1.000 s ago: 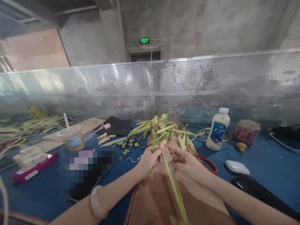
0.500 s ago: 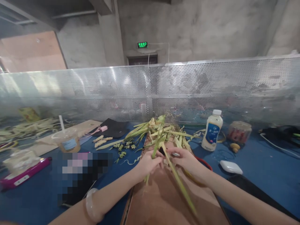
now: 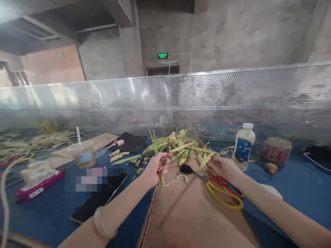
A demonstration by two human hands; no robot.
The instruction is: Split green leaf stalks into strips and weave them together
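My left hand [image 3: 156, 168] is closed around thin green stalks [image 3: 154, 141] that stick up above the fingers and poke out below. My right hand [image 3: 224, 167] is at the right side of a pile of pale green leaf strips [image 3: 184, 146]. Its fingertips meet the strips, and whether they grip one is unclear. Between the hands, scissors [image 3: 223, 196] with one red and one yellow handle lie on the brown board [image 3: 196, 220]. Something black [image 3: 185, 168] covers their tip end. A curled pale peel [image 3: 182, 177] lies beside it.
Right of the board stand a white-capped bottle [image 3: 244, 146] and a lidded jar [image 3: 276, 150]. To the left are a drink cup [image 3: 84, 156], a phone [image 3: 100, 198], small green clippings [image 3: 139, 162] and a magenta pack [image 3: 40, 186]. A perforated metal screen [image 3: 144, 103] runs behind.
My hands have moved apart, the right one going right to the pile's edge. The long strip that hung over the board is gone from there. The scissors now lie in plain view.
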